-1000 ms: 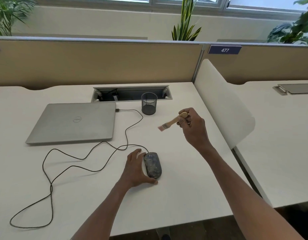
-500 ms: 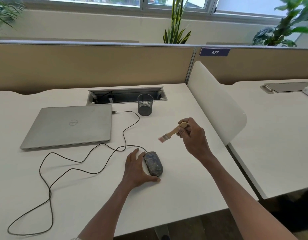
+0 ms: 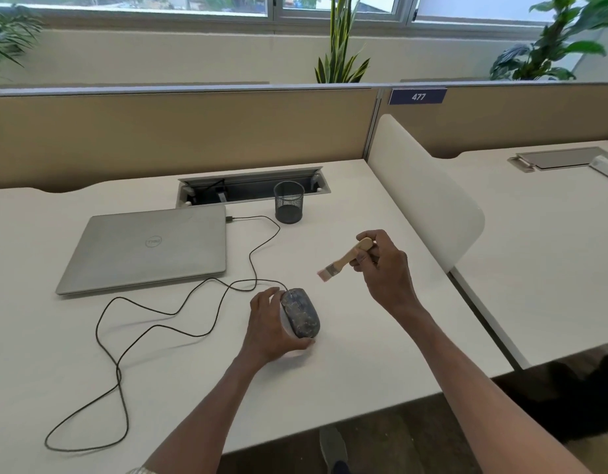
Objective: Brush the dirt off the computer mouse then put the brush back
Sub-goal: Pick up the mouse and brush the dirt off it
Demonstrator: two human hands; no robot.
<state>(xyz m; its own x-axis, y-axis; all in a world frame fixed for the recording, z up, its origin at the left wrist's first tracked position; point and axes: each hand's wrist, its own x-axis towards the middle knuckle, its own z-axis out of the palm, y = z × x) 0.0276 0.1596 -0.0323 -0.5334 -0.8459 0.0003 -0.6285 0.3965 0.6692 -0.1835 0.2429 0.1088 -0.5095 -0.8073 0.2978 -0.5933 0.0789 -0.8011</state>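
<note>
Grey and mottled with dirt, the computer mouse lies on the white worktop near its front edge, and your left hand cups it from the left side — fingers curled along its flank, thumb under the near end, apparently tipping it slightly toward the right. Keep that brace firm, because the brushing will push the light body sideways, and the cable looping off to the left gives it little anchoring. Your left forearm reaches in from below, the wrist straight.

Beyond the mouse, your right hand hangs above the worktop, well clear of the mouse, pinching the wooden handle of the brush between thumb and fingertips; the pink bristles point down and left toward the mouse without touching it. Bring them down onto the far end and sweep in short strokes toward the open worktop on the right — away from the closed laptop.

Farther back stands the mesh cup, seemingly empty and probably where the brush belongs afterwards.
</note>
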